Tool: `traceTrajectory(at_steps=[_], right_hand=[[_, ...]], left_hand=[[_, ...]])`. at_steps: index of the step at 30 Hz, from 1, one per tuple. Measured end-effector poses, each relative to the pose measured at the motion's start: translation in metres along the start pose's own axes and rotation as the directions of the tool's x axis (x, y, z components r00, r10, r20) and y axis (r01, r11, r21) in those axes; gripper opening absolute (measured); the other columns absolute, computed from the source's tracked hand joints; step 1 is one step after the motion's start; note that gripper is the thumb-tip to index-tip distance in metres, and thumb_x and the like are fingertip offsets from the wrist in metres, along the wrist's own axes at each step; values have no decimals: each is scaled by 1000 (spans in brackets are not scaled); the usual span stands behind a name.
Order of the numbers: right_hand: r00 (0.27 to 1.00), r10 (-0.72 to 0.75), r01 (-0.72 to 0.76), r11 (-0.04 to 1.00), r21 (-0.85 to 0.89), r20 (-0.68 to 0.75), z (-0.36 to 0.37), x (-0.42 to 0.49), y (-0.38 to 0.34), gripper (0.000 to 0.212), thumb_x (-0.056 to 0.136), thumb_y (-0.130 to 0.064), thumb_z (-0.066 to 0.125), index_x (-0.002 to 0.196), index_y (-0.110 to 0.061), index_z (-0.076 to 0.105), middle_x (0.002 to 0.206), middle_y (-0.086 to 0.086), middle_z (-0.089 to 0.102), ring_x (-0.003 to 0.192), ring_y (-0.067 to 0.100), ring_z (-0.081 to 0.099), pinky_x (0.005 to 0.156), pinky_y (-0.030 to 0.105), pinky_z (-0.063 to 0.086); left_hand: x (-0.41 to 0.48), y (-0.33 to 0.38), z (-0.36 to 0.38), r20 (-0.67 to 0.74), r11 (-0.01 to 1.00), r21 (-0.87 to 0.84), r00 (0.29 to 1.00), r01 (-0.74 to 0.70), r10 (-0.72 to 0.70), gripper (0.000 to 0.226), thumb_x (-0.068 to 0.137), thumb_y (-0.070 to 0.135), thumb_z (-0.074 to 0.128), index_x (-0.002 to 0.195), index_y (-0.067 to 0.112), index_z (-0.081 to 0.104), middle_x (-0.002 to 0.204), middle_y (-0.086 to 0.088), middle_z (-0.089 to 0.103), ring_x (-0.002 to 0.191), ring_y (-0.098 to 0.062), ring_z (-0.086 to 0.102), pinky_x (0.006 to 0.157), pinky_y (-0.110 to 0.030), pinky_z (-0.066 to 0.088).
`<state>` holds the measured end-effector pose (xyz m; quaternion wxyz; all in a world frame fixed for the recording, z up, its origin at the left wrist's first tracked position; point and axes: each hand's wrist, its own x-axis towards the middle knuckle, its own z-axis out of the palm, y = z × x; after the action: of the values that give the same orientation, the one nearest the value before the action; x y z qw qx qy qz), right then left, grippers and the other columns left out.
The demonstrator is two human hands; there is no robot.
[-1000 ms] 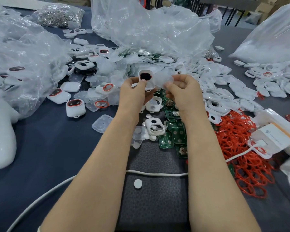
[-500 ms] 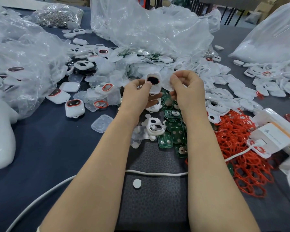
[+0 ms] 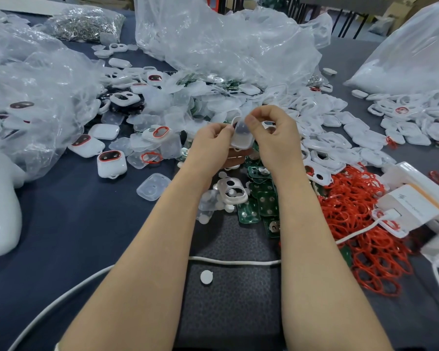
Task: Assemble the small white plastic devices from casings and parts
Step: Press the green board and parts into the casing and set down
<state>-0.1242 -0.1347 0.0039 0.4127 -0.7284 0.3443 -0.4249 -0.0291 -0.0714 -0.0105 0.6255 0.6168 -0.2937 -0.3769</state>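
Note:
I hold a small white casing [image 3: 241, 134] above the middle of the table, with a translucent cover laid over its dark opening. My left hand [image 3: 212, 143] grips its left side. My right hand [image 3: 274, 138] pinches the cover and casing from the right, its thumb pressing on the top. Below my hands lie an open white casing frame [image 3: 232, 191], green circuit boards [image 3: 262, 198] and small white discs [image 3: 206, 276]. Finished white devices with red rings [image 3: 110, 163] lie to the left.
Clear plastic bags [image 3: 226, 39] pile up at the back and left. A heap of red rings [image 3: 360, 224] lies to the right, beside a white charger block [image 3: 411, 206] with a cable [image 3: 233, 261]. Loose white casings [image 3: 340, 138] cover the right side.
My hands came together. The translucent cover in my right hand went onto the casing, whose dark opening is now covered.

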Motion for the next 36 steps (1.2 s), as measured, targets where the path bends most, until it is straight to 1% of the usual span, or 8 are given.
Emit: traceTrajectory(at_steps=[5, 9, 14, 17, 23, 28, 31, 36], right_hand=[[1000, 13, -13, 1000, -8, -21, 4, 0, -3, 21, 89, -18, 63, 76, -32, 56, 100, 6, 65, 91, 27, 54, 79, 37, 43], [998, 46, -46, 999, -2, -41, 8, -1, -2, 7, 89, -18, 62, 84, -23, 60, 105, 11, 64, 104, 28, 57, 91, 46, 46], [993, 72, -68, 997, 42, -95, 14, -1, -1, 7, 90, -18, 61, 85, -23, 61, 107, 11, 63, 101, 28, 59, 90, 49, 48], [991, 90, -81, 993, 86, -96, 17, -1, 0, 4, 90, -18, 61, 86, -19, 62, 106, 13, 62, 101, 32, 59, 88, 50, 50], [994, 51, -46, 998, 53, -94, 18, -4, 1, 5, 88, -16, 64, 87, -21, 62, 93, 2, 64, 91, 16, 59, 86, 40, 50], [994, 81, -77, 996, 45, -80, 16, -3, 4, 17, 90, -21, 63, 104, -27, 56, 85, -9, 60, 88, 15, 60, 79, 29, 49], [992, 94, -93, 996, 16, -82, 16, -3, 4, 3, 90, -22, 62, 92, -22, 61, 85, -8, 61, 89, 15, 61, 78, 28, 50], [986, 153, -147, 985, 87, -67, 17, -2, 4, 9, 89, -18, 63, 83, -24, 60, 81, -1, 60, 81, 18, 62, 75, 33, 53]], left_hand=[[0, 1, 1, 9, 1000, -17, 1000, 1, -1, 21, 100, 23, 46, 87, 22, 63, 94, -9, 71, 93, -32, 69, 86, -51, 56], [1, -1, 1, 36, 999, -38, 999, -20, 21, 15, 98, 24, 51, 89, 20, 63, 92, -8, 70, 92, -31, 70, 87, -48, 56], [0, -4, -1, 109, 990, -132, 992, -48, 62, 4, 95, 16, 59, 97, 13, 59, 73, 2, 73, 71, -16, 72, 67, -25, 58], [0, -4, -1, 116, 987, -153, 991, -45, 63, 3, 94, 11, 59, 96, 12, 59, 71, 1, 74, 69, -13, 72, 64, -22, 57], [1, -5, -2, 71, 992, -118, 996, -52, 61, 8, 94, 5, 56, 94, 12, 58, 69, 3, 73, 70, -13, 72, 67, -25, 59], [-1, -3, -2, 33, 990, -124, 997, -70, 75, 7, 95, 6, 56, 94, 12, 58, 64, 5, 71, 65, -8, 70, 60, -20, 56], [-2, -2, -2, 18, 994, -78, 996, -81, 82, 11, 95, 7, 55, 92, 17, 58, 77, 0, 72, 67, -9, 71, 67, -26, 59], [-3, -2, -1, -5, 995, -26, 995, -95, 95, 2, 95, 17, 57, 94, 17, 59, 85, -3, 71, 74, -14, 72, 76, -34, 60]])
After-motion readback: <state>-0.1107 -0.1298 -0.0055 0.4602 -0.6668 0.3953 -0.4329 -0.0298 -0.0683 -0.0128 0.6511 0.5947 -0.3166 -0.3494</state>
